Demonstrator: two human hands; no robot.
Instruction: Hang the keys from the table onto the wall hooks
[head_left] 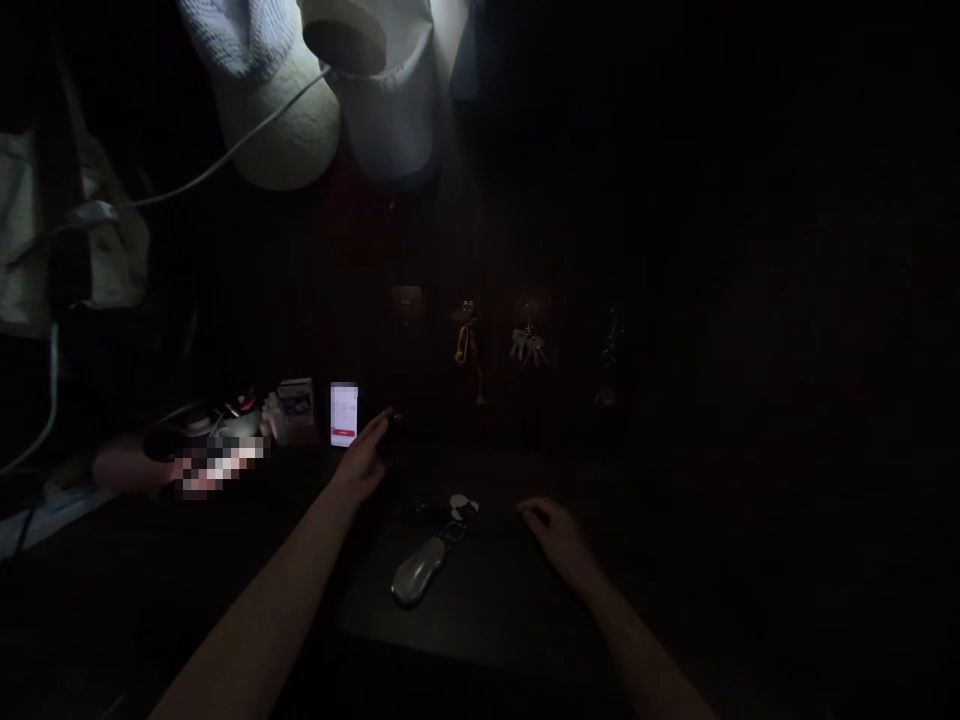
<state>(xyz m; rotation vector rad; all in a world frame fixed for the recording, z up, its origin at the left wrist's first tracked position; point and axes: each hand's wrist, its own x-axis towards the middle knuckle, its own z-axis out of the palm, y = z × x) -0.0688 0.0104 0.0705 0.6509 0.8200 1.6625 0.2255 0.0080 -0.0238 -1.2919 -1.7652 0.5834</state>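
Note:
The whole scene is very dark. My left hand (367, 460) is raised over the table beside a lit phone (344, 412), its fingers curled around a small dark item I cannot make out. My right hand (559, 540) is low over the table on the right, fingers bent, with a gap between thumb and forefinger and nothing visible in it. Between the hands lies a silvery rounded key fob (418, 572). A metal ring (454, 531) joins it to a white tag (463, 505); dark pieces beside that are unclear.
Along the back, keys with a yellow cord (463, 343), a bunch of keys (529, 346) and a dim keychain (611, 350) hang from hooks. Boxes (298, 405) and clutter line the left. Caps (277, 130) hang above, and a white cable (232, 150) crosses the upper left.

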